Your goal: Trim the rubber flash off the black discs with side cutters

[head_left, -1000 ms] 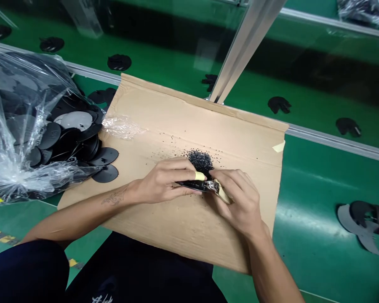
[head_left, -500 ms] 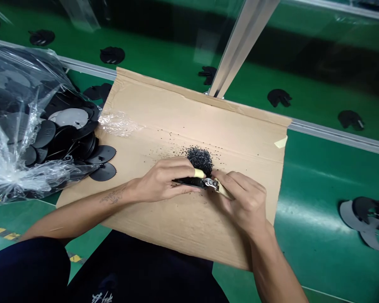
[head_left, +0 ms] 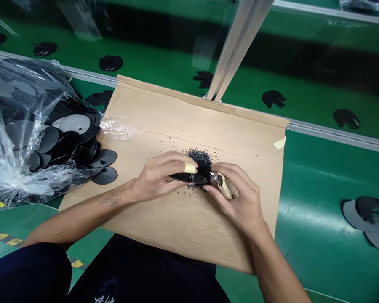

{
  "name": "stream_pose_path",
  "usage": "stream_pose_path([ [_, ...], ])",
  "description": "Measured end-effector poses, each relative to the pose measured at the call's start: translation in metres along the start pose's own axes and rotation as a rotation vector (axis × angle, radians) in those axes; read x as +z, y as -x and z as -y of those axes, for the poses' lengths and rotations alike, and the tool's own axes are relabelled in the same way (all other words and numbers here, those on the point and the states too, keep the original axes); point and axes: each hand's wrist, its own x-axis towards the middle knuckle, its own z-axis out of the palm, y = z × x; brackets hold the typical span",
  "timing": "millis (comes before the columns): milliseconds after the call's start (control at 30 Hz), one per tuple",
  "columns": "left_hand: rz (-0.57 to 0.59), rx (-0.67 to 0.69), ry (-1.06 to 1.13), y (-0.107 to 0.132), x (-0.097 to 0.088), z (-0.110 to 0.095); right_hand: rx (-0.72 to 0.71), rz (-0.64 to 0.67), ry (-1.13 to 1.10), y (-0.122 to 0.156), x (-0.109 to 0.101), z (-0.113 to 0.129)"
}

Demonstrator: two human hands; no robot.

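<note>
Black round disc (head_left: 198, 180): held by left hand (head_left: 159, 174); right hand (head_left: 240, 194) grips pale-handled metal pliers (head_left: 215, 178). Black scrap pile (head_left: 201, 159): frame centre.

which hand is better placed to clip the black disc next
Right hand, most likely: it holds the pliers close beside the black disc, while the left hand grips that disc.

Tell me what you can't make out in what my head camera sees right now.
All in the head view:
- Part of the black disc: hidden by the left grip.
- Much of the hand tool: hidden by the right grip.
- How many bagged discs: they overlap under the creased clear bag.
- Number of dark fragments: too small, heaped.
- Full white lettering: cut off by the bottom edge.
</note>
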Motion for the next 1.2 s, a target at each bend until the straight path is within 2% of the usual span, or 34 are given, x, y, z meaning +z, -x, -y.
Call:
stream_pose_path([
  [100, 0.015, 0.026, 0.039, 0.004, 0.005, -0.001, -0.108, -0.026, 0.072, 0.002, 0.003, 0.006],
  [200, 0.072, 0.044, -0.122, 0.007, 0.01, 0.0, -0.216, -0.035, 0.163, 0.005, 0.003, 0.013],
  [267, 0.12, 0.058, -0.228, 0.008, 0.011, 0.001, -0.229, -0.016, 0.08, 0.006, 0.002, 0.016],
  [333, 0.144, 0.049, -0.241, 0.007, 0.011, 0.002, -0.168, -0.009, -0.093, 0.005, 0.001, 0.017],
  [433, 0.124, -0.033, -0.079, 0.004, 0.009, 0.002, -0.007, -0.125, -0.182, 0.002, -0.002, 0.012],
  [533, 0.082, -0.124, 0.13, 0.001, 0.006, -0.001, 0.085, -0.14, -0.012, -0.001, -0.004, 0.004],
  [667, 0.053, -0.177, 0.272, 0.0, 0.006, -0.005, 0.017, -0.001, 0.096, 0.001, -0.002, -0.003],
  [800, 0.072, -0.187, 0.326, 0.0, 0.006, -0.007, -0.031, 0.05, 0.158, 0.003, 0.0, -0.002],
  [1200, 0.082, -0.183, 0.406, 0.004, 0.009, -0.006, -0.124, 0.034, 0.33, 0.003, -0.003, 0.002],
])
